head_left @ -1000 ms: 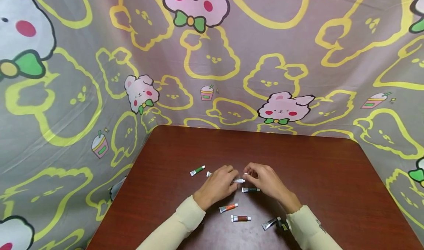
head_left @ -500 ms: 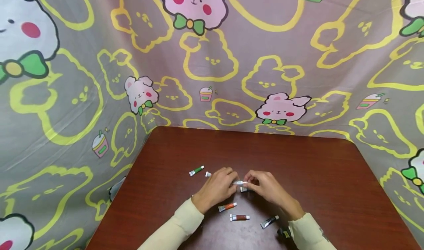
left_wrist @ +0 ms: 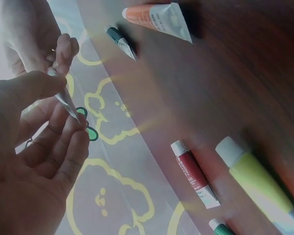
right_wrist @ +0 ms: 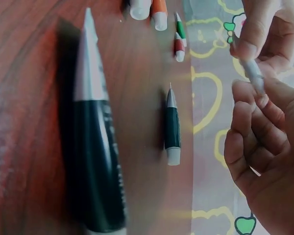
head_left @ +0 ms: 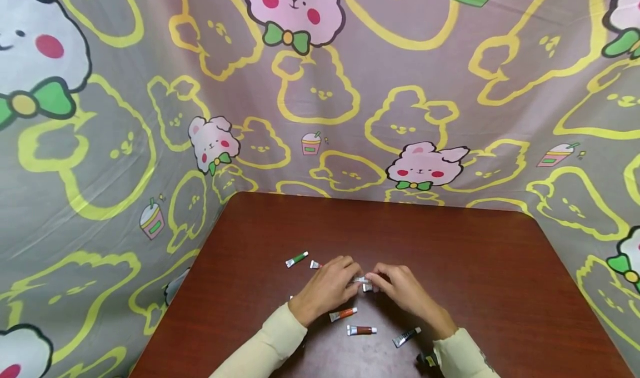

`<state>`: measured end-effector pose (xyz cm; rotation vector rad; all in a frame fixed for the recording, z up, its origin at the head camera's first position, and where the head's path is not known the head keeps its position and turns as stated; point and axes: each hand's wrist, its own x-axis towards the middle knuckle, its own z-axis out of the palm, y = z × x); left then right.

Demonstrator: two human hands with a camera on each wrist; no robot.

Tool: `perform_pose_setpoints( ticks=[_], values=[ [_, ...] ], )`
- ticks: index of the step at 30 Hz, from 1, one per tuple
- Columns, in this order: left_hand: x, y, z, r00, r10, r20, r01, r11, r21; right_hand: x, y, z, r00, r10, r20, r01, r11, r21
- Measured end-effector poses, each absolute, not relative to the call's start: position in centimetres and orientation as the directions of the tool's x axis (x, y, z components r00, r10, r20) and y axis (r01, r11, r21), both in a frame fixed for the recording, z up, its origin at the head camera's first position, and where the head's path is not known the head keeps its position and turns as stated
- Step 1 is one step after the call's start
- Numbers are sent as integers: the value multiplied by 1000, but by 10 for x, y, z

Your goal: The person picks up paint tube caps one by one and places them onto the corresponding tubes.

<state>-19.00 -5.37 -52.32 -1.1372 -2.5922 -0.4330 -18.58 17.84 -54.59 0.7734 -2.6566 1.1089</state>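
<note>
Above the table, my left hand (head_left: 327,283) pinches the body of a small white-and-silver paint tube (left_wrist: 66,100) between thumb and fingers. My right hand (head_left: 407,289) pinches its cap end with thumb and fingertips, so the tube (right_wrist: 252,73) bridges both hands. Fingers cover most of the cap. Just below the hands lies a dark green paint tube (right_wrist: 172,122), partly hidden in the head view. An orange tube (head_left: 343,314) and a brown-red tube (head_left: 361,330) rest nearer the front. By my right sleeve is a black tube (head_left: 406,337).
Farther left lie a green tube (head_left: 297,259) and a red tube (left_wrist: 193,171), which my left hand partly covers in the head view. A yellow tube (left_wrist: 259,186) shows under the left wrist. Patterned cloth (head_left: 325,167) hangs behind the brown table (head_left: 480,244).
A second ago my right fingers held a small white piece just above the tube's end. They have since come down and in, and now meet the tube. The left hand stays nearly still.
</note>
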Motion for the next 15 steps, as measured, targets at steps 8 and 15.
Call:
perform_pose_setpoints(
  ticks=[8,15],
  values=[
    [-191,-52,-523,-612,670,420,777,607,166,-184,176,-547,-873,-343,346,-486,565,-667],
    [-192,-52,-524,-639,644,421,754,633,176,-182,182,-544,-903,-331,274,-407,454,-793]
  ],
)
